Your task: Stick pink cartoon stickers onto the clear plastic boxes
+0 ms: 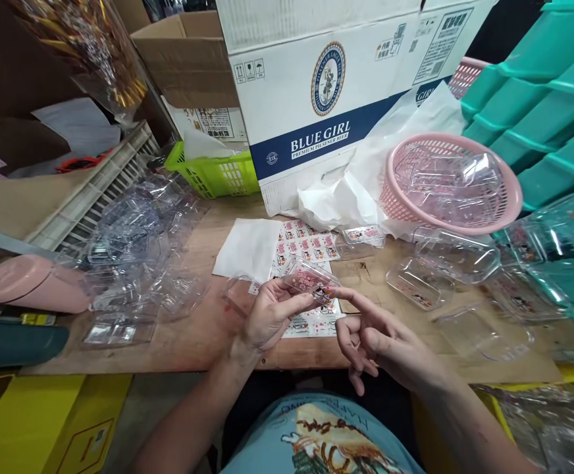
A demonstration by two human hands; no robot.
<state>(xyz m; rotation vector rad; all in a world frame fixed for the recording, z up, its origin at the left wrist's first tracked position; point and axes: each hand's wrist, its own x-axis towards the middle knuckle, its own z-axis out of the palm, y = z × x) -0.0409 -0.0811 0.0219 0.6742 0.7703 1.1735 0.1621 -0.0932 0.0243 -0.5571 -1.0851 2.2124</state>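
My left hand (273,311) grips a clear plastic case (311,276) with a pink and black cartoon sticker on it. Thumb and fingers hold it by its left end, above the table. The right hand (373,332) has its index finger stretched to the case's right end, touching the sticker area; its other fingers are loosely curled with nothing visible in them. Beneath the case lies a sticker sheet (304,242) printed with rows of the same design. White backing paper (247,247) covers the sheet's left side. A clear plastic piece (237,293) rests left of my left hand.
Clear plastic parts (143,230) are heaped at the left. Several stickered cases (418,286) lie at the right, below a pink basket (398,204) holding more. A beer carton (287,112) stands behind, with a green basket (218,174) beside it. Teal bins (548,92) are stacked far right.
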